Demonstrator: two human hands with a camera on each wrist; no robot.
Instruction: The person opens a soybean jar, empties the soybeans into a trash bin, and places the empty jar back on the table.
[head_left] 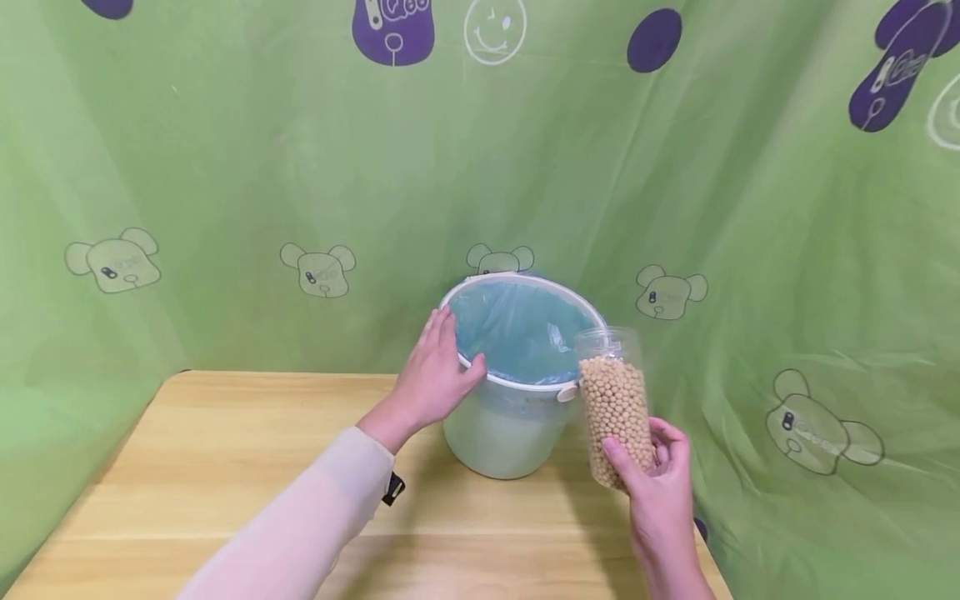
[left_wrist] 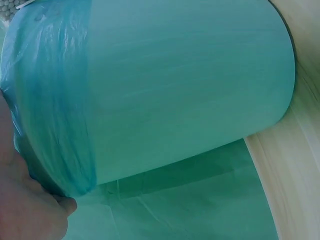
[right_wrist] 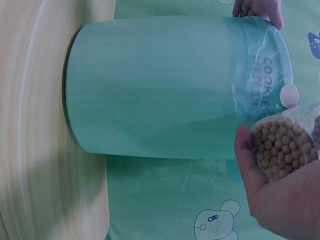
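The left hand (head_left: 435, 371) lies spread against the rim (head_left: 525, 386) of the bin (head_left: 498, 437), probably to steady it. Lined with a bag (head_left: 513, 333), the bin stands upright on the surface (head_left: 247, 467). Just right of its mouth leans the jar (head_left: 615, 400) of balls, gripped low by the right hand (head_left: 663, 492), perhaps to leave its top free.

A light wooden table (head_left: 225, 450) carries an upright green bin (head_left: 510, 417).
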